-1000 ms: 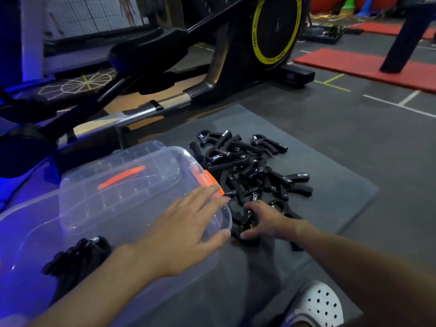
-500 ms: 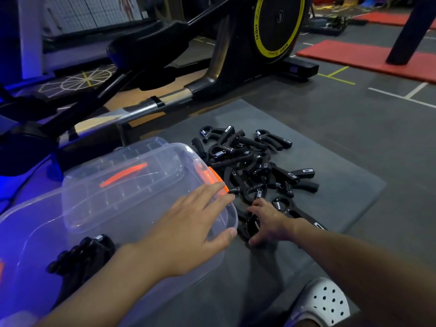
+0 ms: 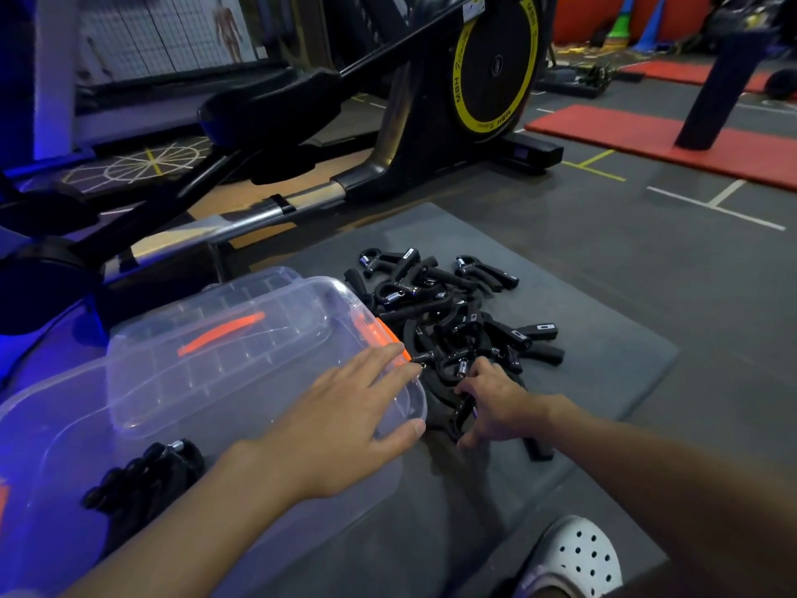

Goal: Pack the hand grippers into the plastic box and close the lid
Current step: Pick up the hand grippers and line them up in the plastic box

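Observation:
A clear plastic box (image 3: pixel 51 429) lies on the floor at the left, with a few black hand grippers (image 3: pixel 146 476) inside it. Its clear lid (image 3: pixel 224 351), with orange clips, lies tilted across the box's right end. My left hand (image 3: pixel 349 416) rests flat on the lid's near right corner, fingers straight. A pile of black hand grippers (image 3: pixel 453 312) with steel springs lies on the grey mat (image 3: pixel 604 381) to the right of the box. My right hand (image 3: pixel 496 403) curls around a hand gripper at the near edge of the pile.
A black elliptical trainer (image 3: pixel 431 123) with a yellow-ringed flywheel stands just behind the box and the pile. Red mats (image 3: pixel 647 135) and a dark post (image 3: pixel 716 79) lie at the far right. My white perforated shoe (image 3: pixel 573 558) is at the bottom edge.
My right hand has closed its fingers on a gripper at the pile's near edge. My left hand has stayed on the lid. The view has tilted slightly.

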Motion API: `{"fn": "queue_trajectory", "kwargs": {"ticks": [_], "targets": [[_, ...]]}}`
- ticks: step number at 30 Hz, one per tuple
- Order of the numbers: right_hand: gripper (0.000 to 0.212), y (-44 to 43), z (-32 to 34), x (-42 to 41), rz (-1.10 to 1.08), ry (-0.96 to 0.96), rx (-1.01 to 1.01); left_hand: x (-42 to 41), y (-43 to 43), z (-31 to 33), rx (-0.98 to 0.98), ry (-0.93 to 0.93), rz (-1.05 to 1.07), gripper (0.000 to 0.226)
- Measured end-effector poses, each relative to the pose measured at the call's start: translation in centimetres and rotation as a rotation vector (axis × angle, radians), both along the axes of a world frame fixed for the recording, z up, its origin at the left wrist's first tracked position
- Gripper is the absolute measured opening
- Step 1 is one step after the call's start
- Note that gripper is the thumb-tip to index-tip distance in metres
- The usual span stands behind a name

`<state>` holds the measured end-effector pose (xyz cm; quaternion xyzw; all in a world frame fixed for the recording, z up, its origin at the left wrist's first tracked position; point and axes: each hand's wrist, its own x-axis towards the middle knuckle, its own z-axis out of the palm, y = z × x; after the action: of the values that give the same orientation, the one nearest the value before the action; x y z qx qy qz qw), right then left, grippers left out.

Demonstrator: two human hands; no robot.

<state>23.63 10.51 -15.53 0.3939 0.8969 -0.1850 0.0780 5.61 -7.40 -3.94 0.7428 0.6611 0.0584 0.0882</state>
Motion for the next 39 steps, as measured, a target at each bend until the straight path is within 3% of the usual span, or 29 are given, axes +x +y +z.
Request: {"fn": "queue_trajectory", "kwargs": {"ticks": [16, 23, 31, 36, 39], "targets": [[0.09, 1.3, 14.3, 3.3, -0.056, 0.265, 0.234, -2.2, -0.2, 2.9, 0.086, -0.031, 0.037, 0.072], [0.094, -1.0, 19.2, -1.5, 0.167, 0.301, 0.291, -6.8, -1.9, 7.1, 0.27, -0.131, 0.18, 0.046], [0.087, -5.9, 21.3, -8.8, 0.51, 0.325, 0.318, -12.7, -5.5, 9.5, 0.349, -0.118, 0.292, 0.042], [0.086, -8.9, 21.2, -13.1, 0.699, 0.338, 0.295, -15.9, -8.4, 9.1, 0.283, -0.137, 0.376, 0.058], [0.084, -10.3, 21.0, -15.2, 0.77, 0.338, 0.278, -17.3, -10.1, 9.2, 0.257, -0.192, 0.423, 0.055]]}}
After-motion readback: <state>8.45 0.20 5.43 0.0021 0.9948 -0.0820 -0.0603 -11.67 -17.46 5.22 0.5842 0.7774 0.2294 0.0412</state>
